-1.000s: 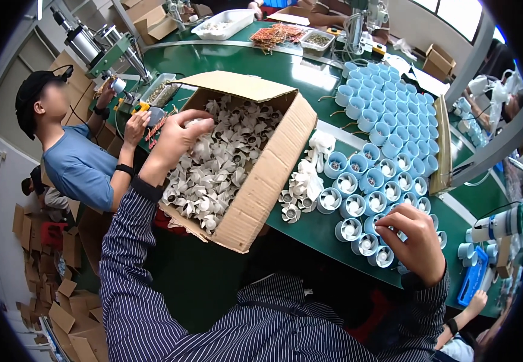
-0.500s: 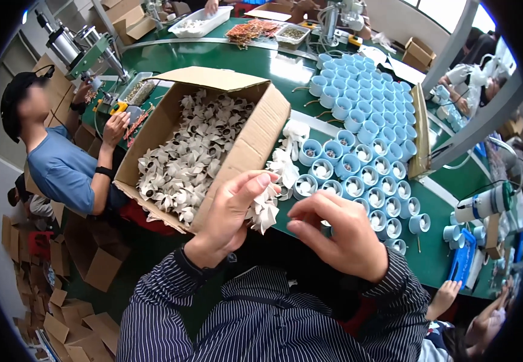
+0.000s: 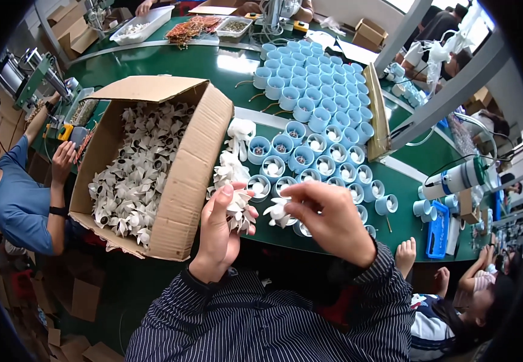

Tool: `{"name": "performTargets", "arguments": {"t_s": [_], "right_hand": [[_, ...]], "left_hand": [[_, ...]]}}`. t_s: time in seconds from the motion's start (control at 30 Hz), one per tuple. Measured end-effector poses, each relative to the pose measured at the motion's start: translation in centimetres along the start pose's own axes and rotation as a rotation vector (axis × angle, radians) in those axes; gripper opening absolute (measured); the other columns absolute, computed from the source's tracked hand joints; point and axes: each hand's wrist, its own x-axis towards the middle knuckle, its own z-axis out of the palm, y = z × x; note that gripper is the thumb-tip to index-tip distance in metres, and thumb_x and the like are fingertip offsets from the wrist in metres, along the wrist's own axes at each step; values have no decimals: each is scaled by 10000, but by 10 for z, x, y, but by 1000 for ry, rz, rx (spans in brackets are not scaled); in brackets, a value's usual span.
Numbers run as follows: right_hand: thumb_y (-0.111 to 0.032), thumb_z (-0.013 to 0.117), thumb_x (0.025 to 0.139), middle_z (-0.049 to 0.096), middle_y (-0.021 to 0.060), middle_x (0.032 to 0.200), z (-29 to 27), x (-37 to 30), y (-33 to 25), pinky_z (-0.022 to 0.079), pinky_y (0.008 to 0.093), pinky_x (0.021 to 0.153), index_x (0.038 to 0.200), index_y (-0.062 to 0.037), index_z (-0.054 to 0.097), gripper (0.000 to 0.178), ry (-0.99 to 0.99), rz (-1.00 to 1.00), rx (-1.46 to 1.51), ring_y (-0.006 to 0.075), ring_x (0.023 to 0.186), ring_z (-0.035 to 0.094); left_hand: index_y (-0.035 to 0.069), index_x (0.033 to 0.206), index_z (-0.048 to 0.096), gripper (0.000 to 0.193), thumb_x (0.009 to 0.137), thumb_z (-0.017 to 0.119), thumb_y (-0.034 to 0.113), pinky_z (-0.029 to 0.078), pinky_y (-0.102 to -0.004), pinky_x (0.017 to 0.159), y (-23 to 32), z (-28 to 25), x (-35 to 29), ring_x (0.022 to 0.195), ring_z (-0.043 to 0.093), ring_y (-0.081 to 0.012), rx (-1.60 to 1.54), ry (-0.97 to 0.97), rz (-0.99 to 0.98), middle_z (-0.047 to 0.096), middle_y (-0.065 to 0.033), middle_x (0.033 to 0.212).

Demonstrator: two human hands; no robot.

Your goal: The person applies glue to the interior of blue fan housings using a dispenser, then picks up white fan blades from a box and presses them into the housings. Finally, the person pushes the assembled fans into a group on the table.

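Note:
My left hand (image 3: pixel 214 238) is closed around a small stack of white fan impellers (image 3: pixel 239 212), just right of the cardboard box. Between the thumb and fingers of my right hand (image 3: pixel 337 220) is a single white fan impeller (image 3: pixel 277 212), held above the table's near edge. The open cardboard box (image 3: pixel 183 187) contains a heap of white impellers (image 3: pixel 144 160). Rows of light blue round fan housings (image 3: pixel 324 108) cover the green table beyond my hands. Many of the nearer ones have white impellers inside; a few, such as one blue housing (image 3: pixel 300 157), show dark inner parts instead.
White crumpled cloth or gloves (image 3: pixel 237 136) lie between box and housings. A person in blue (image 3: pixel 23 199) works at the left beside a press (image 3: pixel 38 75). A slanted metal post (image 3: pixel 436 99) and wooden board (image 3: pixel 377 114) border the housings. Another person (image 3: pixel 448 320) sits at the right.
My right hand now shows an impeller between its fingers. The view has turned, so the box and housings sit farther left. My left hand still holds its impellers.

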Motion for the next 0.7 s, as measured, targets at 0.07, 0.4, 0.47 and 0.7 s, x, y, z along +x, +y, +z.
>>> {"name": "performTargets", "arguments": {"t_s": [0.07,0.4,0.47,0.7], "right_hand": [[-81,719,1044,730,38,889,-19,8,21,512,263,642,1104,36,745,134,131,35,156,118,690,623],[-99,656,1093,677,15,919,-54,56,128,403,225,611,1125,0,691,110,103,419,1026,62,695,505],[-97,651,1096,677,9,928,-48,66,132,412,228,619,1118,4,695,113,116,448,990,68,704,520],[-95,705,1020,668,82,891,-25,98,146,492,308,708,1016,37,717,133,195,132,-375,168,763,627]], "left_hand": [[2,1372,599,579,1073,654,494,591,-320,578,0,-4,5,863,717,-186,-13,-102,-136,713,-146,1198],[-29,1406,574,592,1077,634,459,610,-329,567,-5,-37,22,896,741,-235,-14,-327,-358,701,-203,1250],[-47,1430,559,607,1076,633,440,617,-324,567,-6,-42,25,895,743,-239,-14,-339,-376,697,-216,1256],[-68,1476,528,651,1068,638,427,628,-313,566,-10,-53,29,898,745,-243,-23,-390,-418,689,-229,1274]]}}
